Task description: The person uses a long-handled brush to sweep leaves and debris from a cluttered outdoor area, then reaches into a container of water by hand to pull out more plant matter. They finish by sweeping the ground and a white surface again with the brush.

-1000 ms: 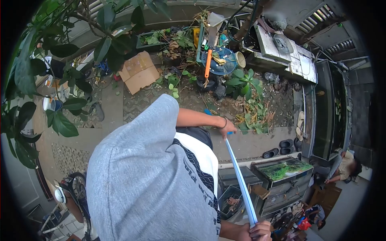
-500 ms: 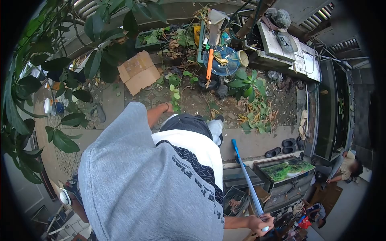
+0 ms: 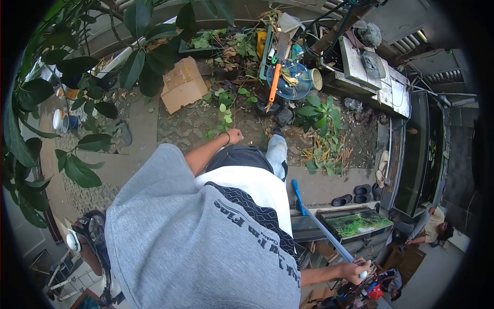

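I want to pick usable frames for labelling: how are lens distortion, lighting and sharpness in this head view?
Head view: strong fisheye with a black vignette ring, so the blue pole and walls bow near the edges. Soft, even daylight, no hard shadows or glare. The centre is fairly sharp; the right hand at the bottom edge and the left hand look slightly soft. The grey shirt fills much of the frame.

In our right hand [image 3: 356, 270] we grip a smooth, pale-blue pole [image 3: 321, 226] that looks like plastic, its far end over matt concrete paving [image 3: 329, 186], beside our soft, matt grey cloth shirt [image 3: 190, 242].
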A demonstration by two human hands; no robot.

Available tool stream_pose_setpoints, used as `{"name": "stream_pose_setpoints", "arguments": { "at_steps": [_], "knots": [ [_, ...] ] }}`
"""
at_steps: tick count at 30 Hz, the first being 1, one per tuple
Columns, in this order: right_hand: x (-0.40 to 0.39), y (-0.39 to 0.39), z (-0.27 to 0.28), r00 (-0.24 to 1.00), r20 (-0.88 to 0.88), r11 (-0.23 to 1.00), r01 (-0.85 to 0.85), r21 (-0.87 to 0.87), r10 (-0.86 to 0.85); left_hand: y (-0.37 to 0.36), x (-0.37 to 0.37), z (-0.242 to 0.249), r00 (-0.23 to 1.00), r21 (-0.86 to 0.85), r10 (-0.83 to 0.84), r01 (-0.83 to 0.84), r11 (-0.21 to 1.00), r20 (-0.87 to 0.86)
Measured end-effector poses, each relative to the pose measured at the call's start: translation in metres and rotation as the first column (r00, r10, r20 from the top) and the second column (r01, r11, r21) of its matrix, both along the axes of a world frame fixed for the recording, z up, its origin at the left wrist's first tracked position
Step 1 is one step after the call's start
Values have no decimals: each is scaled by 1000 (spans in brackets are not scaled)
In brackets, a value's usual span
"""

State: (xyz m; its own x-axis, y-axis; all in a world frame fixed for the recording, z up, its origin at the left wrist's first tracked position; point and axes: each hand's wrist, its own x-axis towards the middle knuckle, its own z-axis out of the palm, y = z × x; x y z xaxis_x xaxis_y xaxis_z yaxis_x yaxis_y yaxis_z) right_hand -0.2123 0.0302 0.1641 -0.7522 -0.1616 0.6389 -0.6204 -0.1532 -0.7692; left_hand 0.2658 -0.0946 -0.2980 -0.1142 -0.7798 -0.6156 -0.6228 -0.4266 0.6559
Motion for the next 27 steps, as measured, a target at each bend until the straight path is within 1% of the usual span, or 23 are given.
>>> {"name": "stream_pose_setpoints", "arguments": {
  "at_steps": [2,4,5,7,8,10,11,12,13,14,15,16,17,19,22,23,25,26,27],
  "knots": [
    [-3,-4,-2,999,36,999,21,39,-23,12,2,-4,1000,9,5,-6,1000,16],
    [-1,-3,-2,998,34,998,48,33,-50,20,9,-7,985,165,-111,88,982,134],
    [-1,-1,-3,999,16,998,51,22,-51,26,12,-6,985,162,-112,90,983,134],
    [-6,4,-6,998,-3,998,55,7,-55,38,19,-4,976,281,-123,69,957,177],
    [-12,10,-9,999,-7,999,48,3,-48,45,23,-15,976,278,-124,71,958,177],
    [-15,14,-10,999,-9,999,43,-3,-43,60,33,-69,955,211,-205,159,965,216],
    [-14,17,-9,999,-7,999,40,-9,-40,68,40,-100,954,209,-206,161,965,218],
    [-12,19,-8,999,-3,999,38,-14,-38,76,47,-130,974,222,-159,121,967,160],
    [-8,20,-6,999,-1,999,41,-14,-41,80,50,-143,989,238,-110,83,968,101],
    [-4,18,-4,998,-18,998,62,-16,-62,76,47,-126,988,236,-113,86,968,104],
    [-1,17,-3,996,-34,996,83,-19,-84,68,37,-89,983,231,-138,108,967,119],
    [-2,20,-5,996,-30,996,88,-24,-89,59,28,-62,977,226,-163,130,965,134],
    [-5,22,-8,997,-24,997,76,-21,-77,49,23,-53,976,220,-167,135,966,138],
    [-4,22,-10,997,-16,997,71,-25,-71,30,16,-44,977,214,-174,145,966,122],
    [1,18,-7,994,-22,994,109,-20,-110,21,10,-33,979,224,-185,161,961,91],
    [0,16,-7,993,-1,993,121,-19,-121,19,8,-26,978,223,-187,163,961,91],
    [-4,13,-5,992,18,992,125,-24,-124,15,3,-23,996,154,-57,47,987,65],
    [-7,14,-6,995,8,995,95,-6,-95,13,1,-26,997,147,-51,42,988,62],
    [-10,13,-7,998,-2,998,65,15,-65,15,-1,-31,999,90,-1,-3,996,51]
  ]
}}
